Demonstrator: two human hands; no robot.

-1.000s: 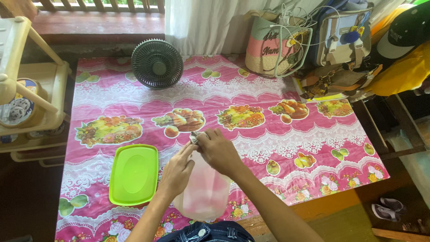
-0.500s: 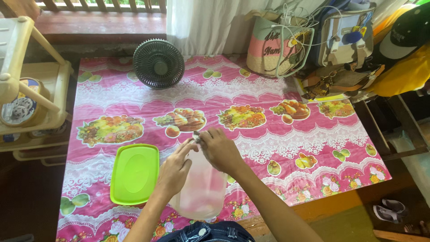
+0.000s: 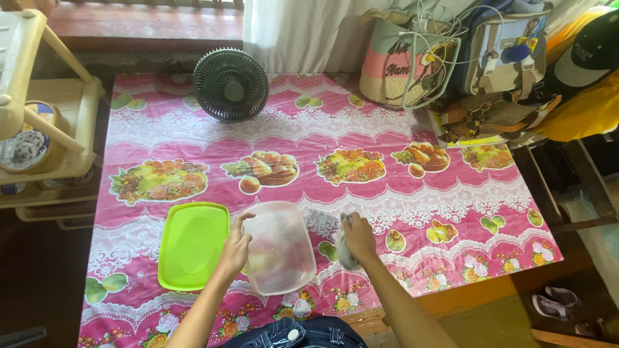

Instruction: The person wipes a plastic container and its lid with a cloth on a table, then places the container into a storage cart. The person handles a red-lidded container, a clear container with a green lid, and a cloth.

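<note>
Progress, judging by the layout: clear plastic container [image 3: 280,251] uncovered and seemingly empty, with only the pink cloth pattern showing through its walls. Green lid [image 3: 193,245] off and lying flat on the table [image 3: 412,212], just beside the container on its left, apart from it or barely touching. Not yet covered, then; lid untouched by either hand. Small crumpled grey cloth [image 3: 343,250] away from the container, down on the tablecloth to its right, so any wiping of the inside looks over or paused, as a guess only.

Container placed near the front edge of the table, between lid and cloth, opening upward and perhaps tipped slightly toward the camera; hard to tell whether the base sits flat.

Grip, left hand [image 3: 236,248]: curled over the container's left rim, thumb up along the edge, fingers tucked against the wall, a light steadying hold rather than a clench. Grip, right hand [image 3: 358,236]: closed loosely around the cloth, fingers bent down over the wad and pressing it against the table, well clear of the container.

Farther back and apart from both hands: round dark fan [image 3: 231,85] at the far edge, woven bag [image 3: 393,64] and other bags at the far right corner, cream plastic rack [image 3: 45,122] off the table's left side.
</note>
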